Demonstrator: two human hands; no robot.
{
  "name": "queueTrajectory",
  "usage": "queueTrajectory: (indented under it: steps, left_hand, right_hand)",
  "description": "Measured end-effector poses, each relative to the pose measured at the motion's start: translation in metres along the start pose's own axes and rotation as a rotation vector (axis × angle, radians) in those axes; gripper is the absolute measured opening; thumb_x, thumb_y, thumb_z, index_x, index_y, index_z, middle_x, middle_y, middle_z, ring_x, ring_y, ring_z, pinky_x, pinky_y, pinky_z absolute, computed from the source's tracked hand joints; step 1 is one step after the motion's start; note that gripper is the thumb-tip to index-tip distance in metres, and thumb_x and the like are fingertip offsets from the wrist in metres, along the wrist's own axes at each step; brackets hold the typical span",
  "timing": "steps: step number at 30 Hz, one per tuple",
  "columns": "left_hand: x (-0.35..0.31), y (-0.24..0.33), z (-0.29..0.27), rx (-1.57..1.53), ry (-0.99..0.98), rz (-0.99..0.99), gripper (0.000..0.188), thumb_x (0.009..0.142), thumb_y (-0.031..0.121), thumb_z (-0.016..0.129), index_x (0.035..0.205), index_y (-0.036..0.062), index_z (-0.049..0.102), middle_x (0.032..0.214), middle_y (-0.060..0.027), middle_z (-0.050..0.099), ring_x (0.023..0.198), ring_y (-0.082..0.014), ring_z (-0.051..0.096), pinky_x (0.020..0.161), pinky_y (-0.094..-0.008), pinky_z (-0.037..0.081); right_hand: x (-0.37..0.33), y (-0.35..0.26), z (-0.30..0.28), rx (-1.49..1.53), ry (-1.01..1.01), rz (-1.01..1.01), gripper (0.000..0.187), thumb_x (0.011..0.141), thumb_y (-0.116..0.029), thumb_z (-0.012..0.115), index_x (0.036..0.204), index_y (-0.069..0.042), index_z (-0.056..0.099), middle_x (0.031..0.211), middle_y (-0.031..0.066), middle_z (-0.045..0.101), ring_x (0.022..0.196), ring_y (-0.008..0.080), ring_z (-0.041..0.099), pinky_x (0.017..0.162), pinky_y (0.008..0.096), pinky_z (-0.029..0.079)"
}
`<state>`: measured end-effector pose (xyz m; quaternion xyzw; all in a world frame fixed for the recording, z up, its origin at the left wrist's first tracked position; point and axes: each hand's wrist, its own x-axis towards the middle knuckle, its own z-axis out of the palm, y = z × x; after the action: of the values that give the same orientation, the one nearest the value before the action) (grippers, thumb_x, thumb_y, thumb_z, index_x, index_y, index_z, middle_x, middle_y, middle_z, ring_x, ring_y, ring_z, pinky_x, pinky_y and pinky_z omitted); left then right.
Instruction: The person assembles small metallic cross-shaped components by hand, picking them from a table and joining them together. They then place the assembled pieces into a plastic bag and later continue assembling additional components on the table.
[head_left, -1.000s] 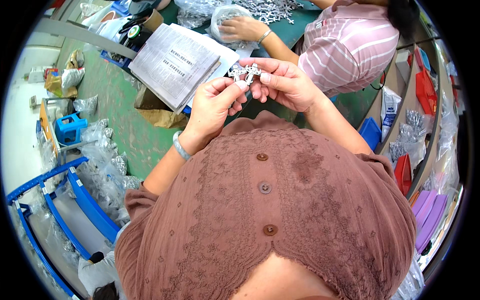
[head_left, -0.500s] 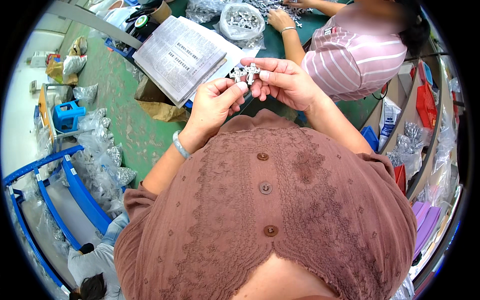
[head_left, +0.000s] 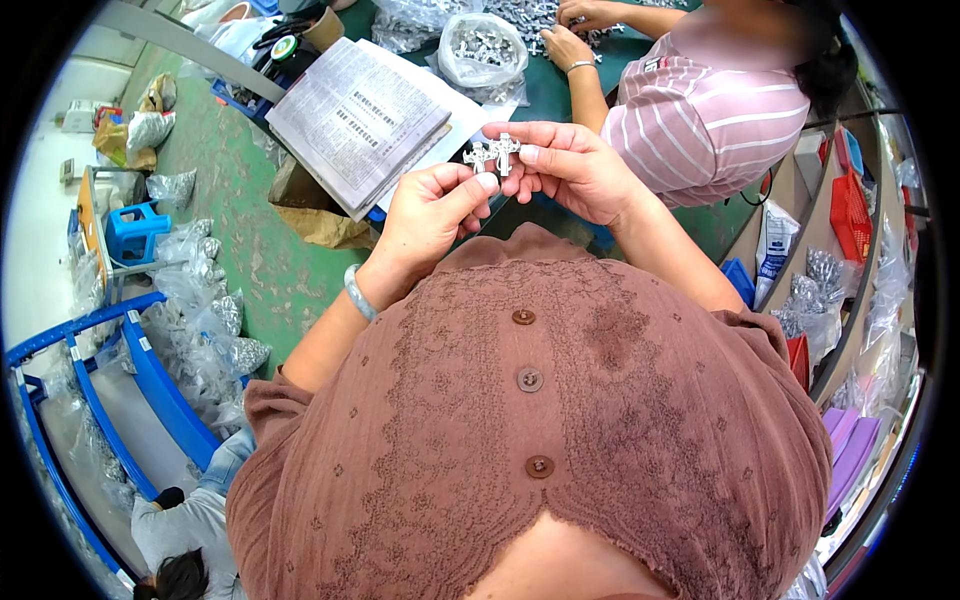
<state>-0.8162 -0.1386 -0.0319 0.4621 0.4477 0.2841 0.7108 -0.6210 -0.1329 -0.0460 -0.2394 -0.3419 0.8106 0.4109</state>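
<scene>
Two small silver metal crosses meet side by side in front of me, above the near edge of the green table. My left hand [head_left: 436,204] pinches the left cross [head_left: 477,157] by its lower end, between thumb and curled fingers. The right cross [head_left: 504,150] is gripped by my right hand [head_left: 575,172], its thumb on the side and the index finger stretched behind the top. The crosses touch or overlap; I cannot tell whether they are joined. Just beyond my left hand lies a stack of printed paper [head_left: 350,125].
A clear plastic bag [head_left: 483,52] of silver pieces stands on the green table [head_left: 550,92]. A co-worker in a striped pink shirt [head_left: 700,120] handles loose pieces at right. Shelves with a red basket [head_left: 851,212] stand far right; blue racks [head_left: 165,390] and bags fill the left.
Both hands and the two crosses keep nearly the same position, with the crosses tilted slightly. The co-worker's hands have shifted closer together over the loose pieces.
</scene>
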Motion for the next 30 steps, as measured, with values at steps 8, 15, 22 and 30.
queueTrajectory:
  steps: [8,15,22,30]
  left_hand:
    - [0.0,0.003,0.002,0.065,0.005,-0.005,0.017,0.082,0.021,0.058,0.075,0.0063,0.061,0.061,0.0024,0.055,0.051,-0.0038,0.047,0.046,-0.0164,0.034]
    - [0.006,0.0,0.0,0.048,-0.006,-0.008,0.016,0.082,0.022,0.058,0.076,0.0064,0.061,0.06,0.0025,0.054,0.051,-0.0037,0.046,0.045,-0.0165,0.034]
    - [0.01,-0.003,0.002,0.092,-0.055,-0.039,0.019,0.084,0.024,0.056,0.081,0.0053,0.06,0.065,0.0002,0.055,0.054,-0.0052,0.047,0.047,-0.0172,0.035]
    - [0.018,-0.008,-0.018,-0.754,-0.206,-0.155,0.036,0.088,0.016,0.04,0.117,-0.0058,0.04,0.104,-0.0165,0.054,0.095,-0.0271,0.054,0.083,-0.037,0.047]
  right_hand:
    - [0.002,0.001,0.004,-0.017,0.086,0.01,0.033,0.082,-0.003,0.052,0.115,0.002,0.048,0.087,0.0076,0.059,0.071,0.0103,0.058,0.062,0.0202,0.049]
    - [0.007,0.001,0.007,-0.069,0.171,0.02,0.032,0.08,-0.005,0.058,0.11,0.002,0.052,0.085,0.0057,0.06,0.066,0.0082,0.056,0.057,0.0184,0.046]
    - [0.012,0.007,0.002,-0.168,0.226,0.014,0.024,0.077,-0.007,0.061,0.1,-0.001,0.057,0.08,0.0021,0.06,0.061,0.0054,0.054,0.052,0.0165,0.042]
    - [0.012,-0.003,-0.018,0.29,0.261,-0.099,0.018,0.078,-0.005,0.046,0.095,0.001,0.048,0.084,0.0135,0.057,0.08,0.0238,0.059,0.065,0.0323,0.052]
